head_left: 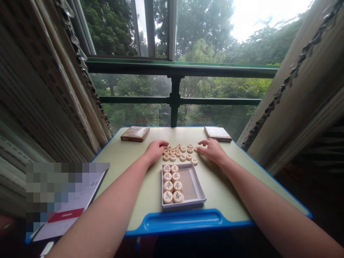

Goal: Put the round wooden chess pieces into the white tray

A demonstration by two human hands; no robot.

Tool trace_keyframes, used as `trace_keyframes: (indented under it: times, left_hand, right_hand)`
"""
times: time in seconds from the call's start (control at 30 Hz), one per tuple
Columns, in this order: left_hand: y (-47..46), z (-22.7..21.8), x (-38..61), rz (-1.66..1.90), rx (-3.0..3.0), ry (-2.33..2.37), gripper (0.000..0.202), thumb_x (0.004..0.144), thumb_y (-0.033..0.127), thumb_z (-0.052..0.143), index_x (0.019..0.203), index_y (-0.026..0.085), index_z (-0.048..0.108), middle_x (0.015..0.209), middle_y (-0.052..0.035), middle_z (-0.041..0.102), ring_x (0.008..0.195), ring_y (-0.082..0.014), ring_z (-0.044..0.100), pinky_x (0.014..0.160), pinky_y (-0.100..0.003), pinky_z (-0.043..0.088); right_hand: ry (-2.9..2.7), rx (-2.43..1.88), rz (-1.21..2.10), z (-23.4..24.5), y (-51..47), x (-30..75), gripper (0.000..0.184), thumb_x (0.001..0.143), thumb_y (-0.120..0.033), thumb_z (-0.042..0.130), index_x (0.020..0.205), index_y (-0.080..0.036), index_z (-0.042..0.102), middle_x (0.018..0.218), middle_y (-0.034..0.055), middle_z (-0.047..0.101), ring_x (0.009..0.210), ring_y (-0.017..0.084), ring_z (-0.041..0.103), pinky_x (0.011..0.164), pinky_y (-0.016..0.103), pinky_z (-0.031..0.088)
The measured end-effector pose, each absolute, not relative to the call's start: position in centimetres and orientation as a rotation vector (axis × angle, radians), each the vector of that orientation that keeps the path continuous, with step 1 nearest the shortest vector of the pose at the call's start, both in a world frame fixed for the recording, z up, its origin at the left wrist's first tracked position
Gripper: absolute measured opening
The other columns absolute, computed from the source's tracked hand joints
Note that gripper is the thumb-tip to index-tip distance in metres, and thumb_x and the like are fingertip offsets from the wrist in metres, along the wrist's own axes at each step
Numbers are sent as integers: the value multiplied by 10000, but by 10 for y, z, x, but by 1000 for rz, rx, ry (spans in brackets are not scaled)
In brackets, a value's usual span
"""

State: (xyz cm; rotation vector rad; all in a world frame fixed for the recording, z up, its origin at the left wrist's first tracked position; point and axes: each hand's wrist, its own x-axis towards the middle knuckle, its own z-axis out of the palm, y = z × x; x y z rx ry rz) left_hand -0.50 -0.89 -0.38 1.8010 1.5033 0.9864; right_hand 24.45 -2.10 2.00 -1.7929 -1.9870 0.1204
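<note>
Loose wooden xiangqi pieces [178,153], round and pale with dark characters, lie in a cluster on the table between my hands. My left hand [156,150] rests at the cluster's left edge, fingers stretched toward the nearest pieces; whether it touches them I cannot tell. On the right side, my right hand [213,149] has thumb and fingers apart beside an outlying piece [196,149], and contact is unclear. Nearer to me sits a shallow open box [190,184]. Its left part holds two columns of pieces [172,184], which look stacked; the brown bottom shows on the right.
The pale table [129,157] has a blue edge with a molded tray [185,219] in front. A brown flat box [135,133] lies back left, a whitish one [218,134] back right. A screen device [70,211], partly pixelated, is at left. Curtains flank the railed window [174,68].
</note>
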Motion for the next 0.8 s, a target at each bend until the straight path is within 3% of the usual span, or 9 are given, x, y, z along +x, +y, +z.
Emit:
trace_keyframes:
  times: [0.23,0.37,0.57,0.8]
  left_hand:
    - [-11,-2,-3,947,1821,1528,300,713,94,464,918,160,673,968,-48,683,905,-156,610,837,-243,460]
    - [-13,-1,-3,933,1827,1528,293,717,108,468,921,152,673,966,-54,683,900,-163,611,828,-245,463]
    - [-13,0,-3,916,1817,1518,295,723,118,458,930,145,668,979,-62,678,919,-168,606,825,-244,464]
    - [-11,-2,-3,890,1815,1521,353,675,97,464,967,147,656,979,-57,675,864,-165,610,795,-253,471]
  right_hand:
    - [-1979,-1843,103,23,-20,250,303,713,-215,485,926,-163,695,880,81,626,830,179,560,753,244,398]
    - [-2033,-1853,191,26,-23,250,287,694,-265,517,887,-163,703,888,87,644,809,192,574,709,249,410]
    - [-1954,-1894,427,33,-25,253,237,678,-224,509,803,-151,698,817,64,683,764,181,598,637,229,416]
    - [-2007,-1934,511,39,-29,252,207,631,-330,596,721,-165,683,727,46,670,687,171,585,569,236,395]
